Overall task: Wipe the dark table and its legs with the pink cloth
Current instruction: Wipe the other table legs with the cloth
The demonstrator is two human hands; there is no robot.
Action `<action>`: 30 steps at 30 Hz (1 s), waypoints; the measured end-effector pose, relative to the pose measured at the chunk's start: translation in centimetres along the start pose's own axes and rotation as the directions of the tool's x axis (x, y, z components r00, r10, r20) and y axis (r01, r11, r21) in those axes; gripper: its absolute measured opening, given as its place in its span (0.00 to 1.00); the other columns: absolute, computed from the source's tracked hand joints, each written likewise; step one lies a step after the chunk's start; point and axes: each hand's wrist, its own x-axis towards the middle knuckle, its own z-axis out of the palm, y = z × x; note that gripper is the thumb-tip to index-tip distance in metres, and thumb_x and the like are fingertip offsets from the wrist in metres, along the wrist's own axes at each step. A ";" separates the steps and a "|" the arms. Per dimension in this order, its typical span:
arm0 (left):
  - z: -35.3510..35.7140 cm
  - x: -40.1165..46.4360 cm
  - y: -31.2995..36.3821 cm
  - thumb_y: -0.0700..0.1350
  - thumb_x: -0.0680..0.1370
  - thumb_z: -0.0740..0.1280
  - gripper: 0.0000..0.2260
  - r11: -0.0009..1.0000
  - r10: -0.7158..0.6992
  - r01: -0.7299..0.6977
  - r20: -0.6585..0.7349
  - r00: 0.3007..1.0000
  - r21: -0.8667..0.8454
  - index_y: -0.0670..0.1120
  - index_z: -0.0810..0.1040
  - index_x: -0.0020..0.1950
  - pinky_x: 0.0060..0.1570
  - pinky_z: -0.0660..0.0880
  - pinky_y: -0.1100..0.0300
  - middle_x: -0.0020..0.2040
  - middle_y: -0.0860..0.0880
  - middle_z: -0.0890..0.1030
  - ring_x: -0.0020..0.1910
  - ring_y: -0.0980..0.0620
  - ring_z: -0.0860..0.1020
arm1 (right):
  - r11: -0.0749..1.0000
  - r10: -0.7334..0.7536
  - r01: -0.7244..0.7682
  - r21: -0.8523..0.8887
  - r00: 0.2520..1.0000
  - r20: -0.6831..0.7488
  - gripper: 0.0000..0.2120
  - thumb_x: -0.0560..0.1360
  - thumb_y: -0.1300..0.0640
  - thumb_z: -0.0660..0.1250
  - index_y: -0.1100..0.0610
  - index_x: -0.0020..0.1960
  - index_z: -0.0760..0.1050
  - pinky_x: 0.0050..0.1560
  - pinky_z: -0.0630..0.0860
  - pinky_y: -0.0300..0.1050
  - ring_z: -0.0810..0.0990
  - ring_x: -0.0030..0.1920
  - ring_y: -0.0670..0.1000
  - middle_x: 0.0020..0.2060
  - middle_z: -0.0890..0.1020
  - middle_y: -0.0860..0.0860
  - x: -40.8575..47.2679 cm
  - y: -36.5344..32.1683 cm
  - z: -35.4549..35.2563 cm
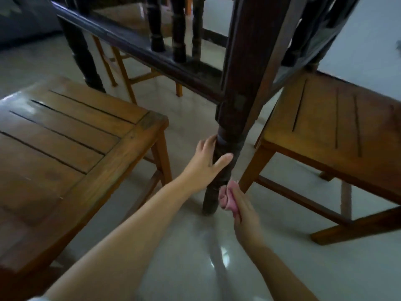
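The near leg (235, 118) of the dark wooden table runs from the top of the view down to the floor at centre. My left hand (206, 161) wraps round the turned lower part of this leg, thumb in front and fingers behind. Lower down, my right hand (243, 210) holds the bunched pink cloth (226, 198) against the right side of the leg, just above its foot. A dark lower rail (134, 46) of the table runs from the leg toward the upper left, with more turned legs behind it.
A brown slatted wooden chair (71, 137) stands close on the left, and a second one (338, 127) close on the right, its front leg almost touching the cloth. A third chair's legs (123, 70) show under the table. Pale glossy floor tiles (195, 257) lie below.
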 end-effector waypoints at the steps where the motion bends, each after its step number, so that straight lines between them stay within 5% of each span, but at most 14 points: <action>1: -0.5 -1.4 0.2 0.57 0.77 0.60 0.29 0.994 -0.069 0.066 0.024 0.997 0.085 0.53 0.52 0.74 0.62 0.65 0.58 0.72 0.49 0.58 0.65 0.50 0.68 | 0.999 -0.029 0.030 -0.025 0.999 0.016 0.29 0.75 0.74 0.56 0.52 0.71 0.62 0.72 0.58 0.43 0.59 0.73 0.44 0.72 0.64 0.49 -0.6 -0.8 -0.9; 6: -3.7 -9.8 3.4 0.58 0.77 0.58 0.29 0.900 -0.333 0.304 0.042 0.942 0.311 0.51 0.52 0.74 0.66 0.64 0.54 0.72 0.48 0.60 0.68 0.49 0.64 | 0.995 -0.017 0.035 -0.088 0.980 0.200 0.30 0.76 0.74 0.57 0.51 0.72 0.59 0.73 0.53 0.36 0.55 0.73 0.38 0.72 0.60 0.45 -2.6 -10.6 -7.7; 9: -6.7 -13.9 8.9 0.57 0.78 0.57 0.27 0.837 -0.389 0.325 0.062 0.919 0.440 0.50 0.52 0.74 0.70 0.58 0.53 0.73 0.48 0.59 0.71 0.49 0.59 | 0.997 -0.022 0.039 -0.061 0.968 0.250 0.27 0.78 0.67 0.59 0.52 0.74 0.58 0.73 0.57 0.38 0.57 0.72 0.37 0.73 0.61 0.44 -3.7 -17.8 -11.0; 12: -10.8 -16.3 15.5 0.56 0.79 0.56 0.27 0.795 -0.393 0.302 0.067 0.917 0.527 0.50 0.52 0.74 0.71 0.53 0.52 0.74 0.48 0.58 0.73 0.47 0.57 | 0.999 -0.006 0.021 -0.046 0.955 0.296 0.27 0.77 0.70 0.58 0.53 0.72 0.58 0.68 0.54 0.26 0.54 0.66 0.24 0.67 0.62 0.37 -3.7 -25.4 -15.0; 16: -17.0 -18.0 24.1 0.56 0.79 0.56 0.26 0.763 -0.305 0.223 0.034 0.952 0.606 0.50 0.52 0.74 0.71 0.53 0.50 0.74 0.48 0.59 0.73 0.47 0.57 | 0.998 0.017 0.002 -0.063 0.952 0.306 0.24 0.79 0.64 0.57 0.49 0.73 0.60 0.71 0.59 0.33 0.61 0.69 0.34 0.69 0.66 0.39 -3.1 -34.6 -19.9; 22: -26.3 -18.0 33.3 0.57 0.79 0.55 0.26 0.725 -0.132 0.111 -0.022 0.991 0.680 0.51 0.55 0.73 0.71 0.56 0.47 0.72 0.47 0.62 0.71 0.47 0.60 | 0.969 -0.110 0.163 -0.187 0.957 0.268 0.31 0.75 0.72 0.57 0.48 0.71 0.58 0.73 0.51 0.39 0.54 0.74 0.47 0.74 0.59 0.50 0.5 -45.8 -24.5; 26: -31.6 -17.8 37.2 0.57 0.79 0.55 0.25 0.682 -0.030 0.108 -0.120 0.992 0.723 0.50 0.56 0.73 0.70 0.57 0.47 0.72 0.46 0.63 0.71 0.47 0.61 | 0.947 -0.163 0.216 -0.236 0.960 0.227 0.30 0.76 0.68 0.61 0.55 0.74 0.56 0.66 0.50 0.30 0.62 0.70 0.46 0.72 0.63 0.52 3.2 -51.9 -25.7; 30: -37.3 -18.5 39.3 0.57 0.79 0.53 0.25 0.650 0.007 0.121 -0.165 0.986 0.750 0.49 0.55 0.74 0.70 0.57 0.46 0.72 0.45 0.63 0.71 0.46 0.61 | 0.874 -0.335 0.406 -0.266 0.901 0.274 0.30 0.75 0.67 0.63 0.54 0.74 0.58 0.69 0.52 0.36 0.61 0.72 0.49 0.73 0.61 0.51 5.7 -57.1 -25.7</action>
